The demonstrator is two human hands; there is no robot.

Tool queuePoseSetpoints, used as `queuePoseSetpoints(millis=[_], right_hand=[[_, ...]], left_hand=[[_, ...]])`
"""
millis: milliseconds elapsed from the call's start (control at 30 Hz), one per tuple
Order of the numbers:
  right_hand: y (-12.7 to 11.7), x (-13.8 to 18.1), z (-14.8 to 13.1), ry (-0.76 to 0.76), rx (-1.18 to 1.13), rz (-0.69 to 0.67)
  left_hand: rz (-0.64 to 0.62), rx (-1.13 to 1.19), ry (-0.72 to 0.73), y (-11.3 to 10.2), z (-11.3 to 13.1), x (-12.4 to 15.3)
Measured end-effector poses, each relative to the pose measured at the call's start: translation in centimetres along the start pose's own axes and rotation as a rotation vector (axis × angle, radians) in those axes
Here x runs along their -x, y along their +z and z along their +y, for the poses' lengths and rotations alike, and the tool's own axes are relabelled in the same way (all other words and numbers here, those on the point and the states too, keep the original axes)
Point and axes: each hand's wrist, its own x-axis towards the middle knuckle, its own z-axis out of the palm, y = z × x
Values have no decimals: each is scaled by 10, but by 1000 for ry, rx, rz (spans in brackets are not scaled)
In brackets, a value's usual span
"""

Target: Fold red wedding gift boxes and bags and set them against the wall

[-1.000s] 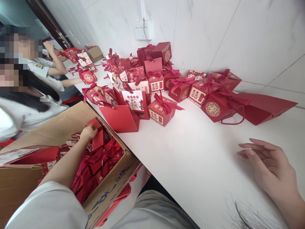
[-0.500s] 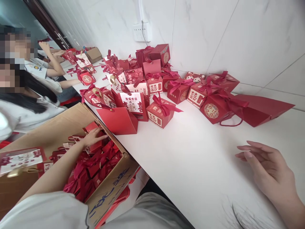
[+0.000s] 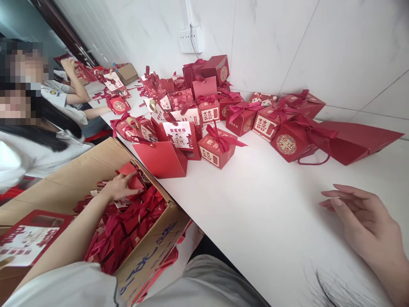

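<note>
My left hand (image 3: 120, 186) reaches into an open cardboard carton (image 3: 153, 247) at my left. Its fingers lie stretched out on a flat folded red gift box (image 3: 134, 182) on top of the pile. The carton is full of red folded boxes and ribbons (image 3: 134, 217). My right hand (image 3: 364, 226) hovers just over the white table (image 3: 255, 213) at the right, fingers loosely extended, holding nothing. The nearest made-up red gift box with a bow (image 3: 217, 149) stands well ahead of both hands.
Several red gift boxes and bags crowd the table's far side along the tiled wall, among them a flat red bag (image 3: 361, 140) and an open red bag (image 3: 161, 158). A wall socket (image 3: 191, 40) sits above. Other people (image 3: 38, 128) work at the left. A printed red card (image 3: 25, 241) lies lower left.
My left hand has let its grip loosen and slid a little forward over the red boxes in the carton. The printed card at lower left has shifted down. My right hand has barely moved.
</note>
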Motion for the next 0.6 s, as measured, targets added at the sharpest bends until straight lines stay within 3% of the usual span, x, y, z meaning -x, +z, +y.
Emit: queuePoseSetpoints(millis=[133, 233, 467, 600], right_hand=[[-1, -1, 2, 5, 13, -18], [-1, -1, 3, 9, 28, -28], [-1, -2, 6, 5, 30, -39], [-1, -1, 5, 11, 42, -40]], left_hand=[[64, 5, -56, 20, -2, -14], [41, 36, -51, 32, -8, -20], [190, -62, 38, 35, -13, -30], [191, 21, 17, 59, -7, -37]])
